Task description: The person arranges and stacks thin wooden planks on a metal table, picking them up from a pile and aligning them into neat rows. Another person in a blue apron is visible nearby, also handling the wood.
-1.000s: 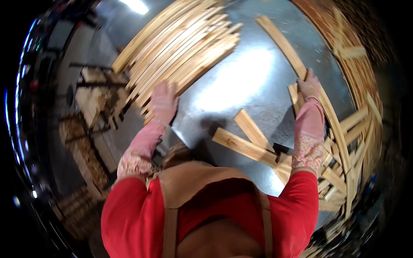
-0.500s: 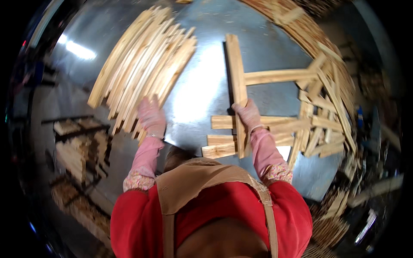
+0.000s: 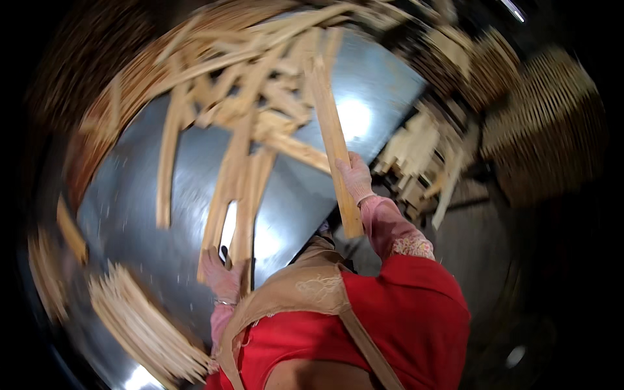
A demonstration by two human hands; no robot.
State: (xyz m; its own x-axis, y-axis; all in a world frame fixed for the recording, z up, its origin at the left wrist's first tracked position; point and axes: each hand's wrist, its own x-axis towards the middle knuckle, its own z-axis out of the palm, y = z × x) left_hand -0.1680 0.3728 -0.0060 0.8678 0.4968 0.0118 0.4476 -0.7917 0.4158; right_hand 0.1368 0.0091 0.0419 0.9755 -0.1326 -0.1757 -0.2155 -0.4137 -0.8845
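My right hand [image 3: 355,177], in a pale glove, is closed around the lower part of a long wooden slat [image 3: 330,123]. The slat is raised, and its near end reaches past the table's edge. My left hand [image 3: 222,278], also gloved, lies with fingers stretched out at the near ends of some wooden slats [image 3: 224,188] on the metal table [image 3: 140,175]. A small dark narrow thing [image 3: 225,254] shows by its fingers; I cannot make out what it is. A jumbled heap of wooden pieces [image 3: 279,97] lies beyond, on the far side of the table.
A row of slats [image 3: 146,325] lies together at the lower left of the table. A curved wooden band [image 3: 97,140] lines the table's far left. Off the right edge, wood pieces [image 3: 413,149] rest on a rack, with a tall stack of wood [image 3: 543,130] behind.
My view has swung to the right, toward the heap. My right hand has lifted the slat off the table. The left hand has left the slat row and is now at other slats.
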